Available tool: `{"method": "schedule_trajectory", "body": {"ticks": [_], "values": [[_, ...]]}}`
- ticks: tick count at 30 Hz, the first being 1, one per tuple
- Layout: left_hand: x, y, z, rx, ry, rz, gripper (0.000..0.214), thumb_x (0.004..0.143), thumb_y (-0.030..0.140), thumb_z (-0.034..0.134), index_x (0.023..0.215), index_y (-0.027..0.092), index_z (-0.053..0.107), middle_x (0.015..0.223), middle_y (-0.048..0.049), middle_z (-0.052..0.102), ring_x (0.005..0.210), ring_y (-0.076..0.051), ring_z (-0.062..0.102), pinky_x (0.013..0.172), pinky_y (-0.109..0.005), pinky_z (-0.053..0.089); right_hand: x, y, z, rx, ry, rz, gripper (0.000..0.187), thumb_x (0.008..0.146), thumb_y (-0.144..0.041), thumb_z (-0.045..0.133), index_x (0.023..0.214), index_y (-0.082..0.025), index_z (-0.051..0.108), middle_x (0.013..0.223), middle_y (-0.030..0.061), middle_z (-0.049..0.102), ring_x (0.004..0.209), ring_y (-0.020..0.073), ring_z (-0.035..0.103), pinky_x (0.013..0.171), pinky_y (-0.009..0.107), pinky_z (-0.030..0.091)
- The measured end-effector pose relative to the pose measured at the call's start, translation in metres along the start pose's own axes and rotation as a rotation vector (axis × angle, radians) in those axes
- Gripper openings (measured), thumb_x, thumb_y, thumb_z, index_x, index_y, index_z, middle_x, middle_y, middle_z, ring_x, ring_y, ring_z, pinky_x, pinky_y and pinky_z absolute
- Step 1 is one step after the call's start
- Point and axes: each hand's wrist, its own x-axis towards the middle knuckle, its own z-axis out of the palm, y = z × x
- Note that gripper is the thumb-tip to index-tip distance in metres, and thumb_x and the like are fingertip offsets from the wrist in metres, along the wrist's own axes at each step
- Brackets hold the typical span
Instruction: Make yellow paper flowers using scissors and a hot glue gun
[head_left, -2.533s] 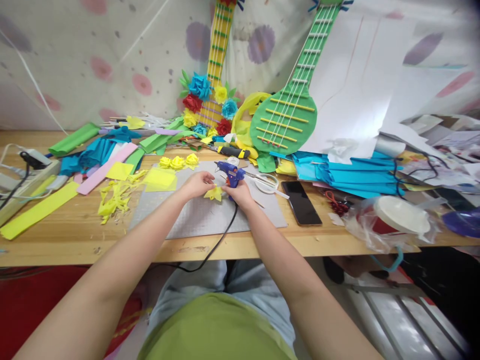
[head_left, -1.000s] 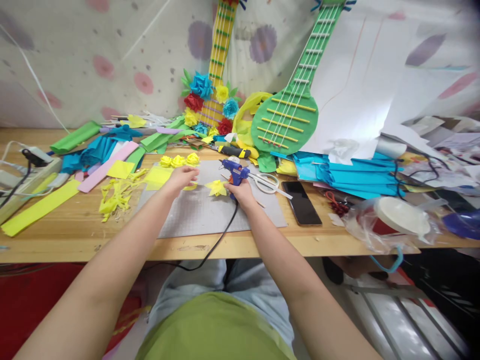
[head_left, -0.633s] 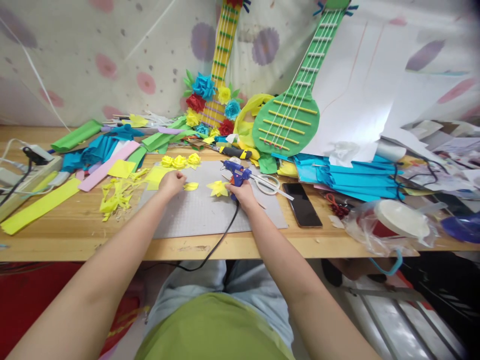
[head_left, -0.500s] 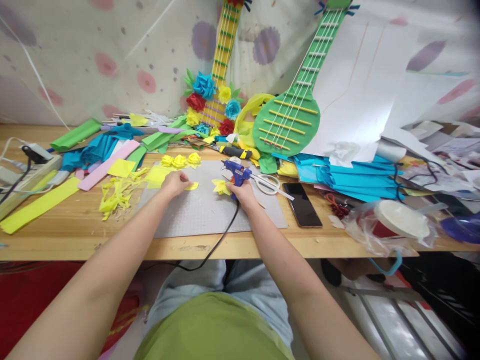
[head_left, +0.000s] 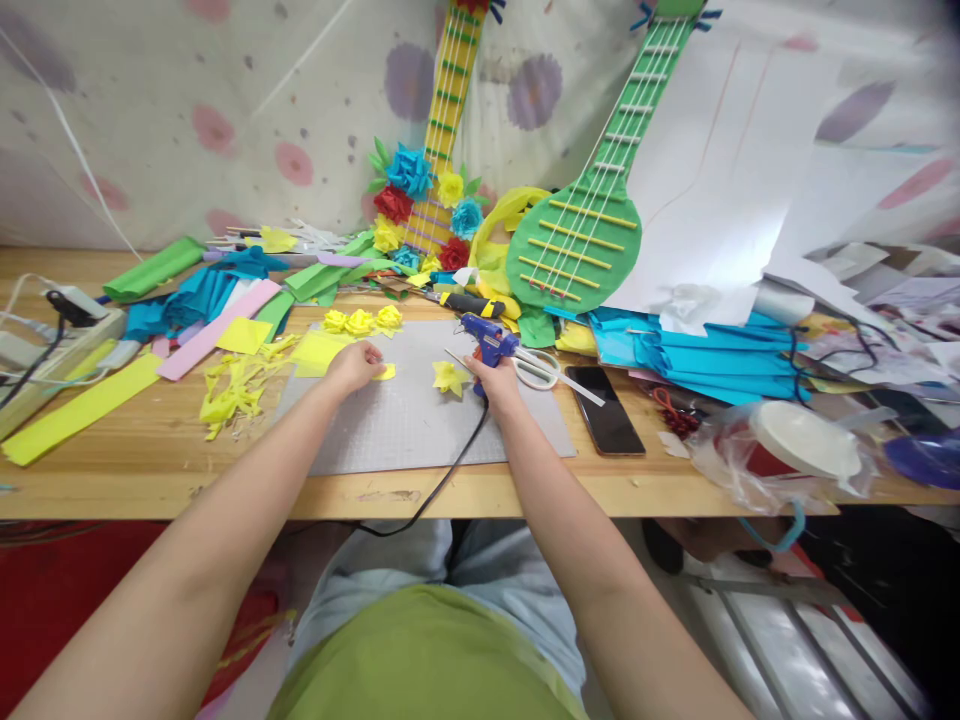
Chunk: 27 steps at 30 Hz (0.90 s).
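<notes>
My right hand (head_left: 496,382) grips a blue glue gun (head_left: 486,341) above the grey cutting mat (head_left: 420,420), its black cord trailing off the table's front edge. A yellow paper flower (head_left: 448,377) lies on the mat just left of that hand. My left hand (head_left: 352,364) rests on the mat with fingers curled over a small yellow paper piece (head_left: 386,372). Three finished yellow flowers (head_left: 360,321) sit in a row at the mat's far edge.
Scissors (head_left: 534,367) and a black phone (head_left: 604,407) lie right of the mat. Yellow scraps (head_left: 229,392), coloured paper strips and a power strip (head_left: 52,340) fill the left. Two paper guitars (head_left: 574,235) lean on the back wall. A bagged tape roll (head_left: 795,440) sits right.
My left hand let go of the flower, moved left and closed on a small yellow piece. The right hand lifted the glue gun away to the right of the flower.
</notes>
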Motion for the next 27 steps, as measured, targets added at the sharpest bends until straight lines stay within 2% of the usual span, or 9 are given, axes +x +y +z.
{"method": "schedule_trajectory", "body": {"ticks": [7,12,17,24,27], "values": [[-0.0009,0.0015,-0.0011,0.059,-0.027,0.01,0.011,0.063,0.024,0.063,0.061,0.021,0.053,0.066,0.0007,0.061,0.063,-0.014,0.056,0.055,-0.024,0.036,0.002,0.0023,-0.0005,0.005,0.005,-0.009,0.035,0.051,-0.039,0.069,0.073,-0.02,0.05,0.059,-0.0052,0.05,0.045,0.0079,0.041,0.048,0.025,0.037],[-0.0004,-0.0013,0.0005,0.062,-0.001,0.027,0.011,0.064,0.027,0.064,0.066,0.021,0.055,0.072,-0.0006,0.063,0.066,-0.015,0.056,0.058,-0.025,0.037,0.0001,-0.0019,-0.0007,0.017,-0.006,-0.006,0.035,0.051,-0.039,0.069,0.073,-0.02,0.05,0.059,-0.0051,0.05,0.046,0.0079,0.041,0.048,0.025,0.037],[-0.0018,0.0008,0.0007,0.113,-0.042,0.007,0.013,0.067,0.028,0.062,0.062,0.021,0.053,0.067,-0.0006,0.059,0.062,-0.015,0.053,0.056,-0.026,0.034,-0.0009,-0.0054,-0.0003,0.057,0.014,0.027,0.032,0.051,-0.035,0.069,0.072,-0.02,0.051,0.058,-0.0052,0.051,0.043,0.0074,0.04,0.045,0.025,0.036],[-0.004,0.0017,-0.0009,0.101,0.023,0.027,0.009,0.069,0.028,0.061,0.067,0.02,0.056,0.071,0.0005,0.061,0.064,-0.014,0.054,0.057,-0.024,0.034,0.0007,-0.0039,-0.0012,0.104,0.02,0.012,0.032,0.051,-0.034,0.069,0.072,-0.019,0.052,0.056,-0.0064,0.051,0.044,0.0063,0.04,0.041,0.022,0.034],[-0.0033,0.0018,-0.0046,0.088,0.016,0.027,0.007,0.071,0.027,0.059,0.073,0.02,0.058,0.071,0.0008,0.062,0.063,-0.013,0.054,0.056,-0.024,0.035,0.0006,-0.0044,-0.0013,0.123,0.027,0.011,0.031,0.05,-0.032,0.07,0.071,-0.018,0.052,0.056,-0.0067,0.051,0.044,0.006,0.04,0.041,0.021,0.034]]}}
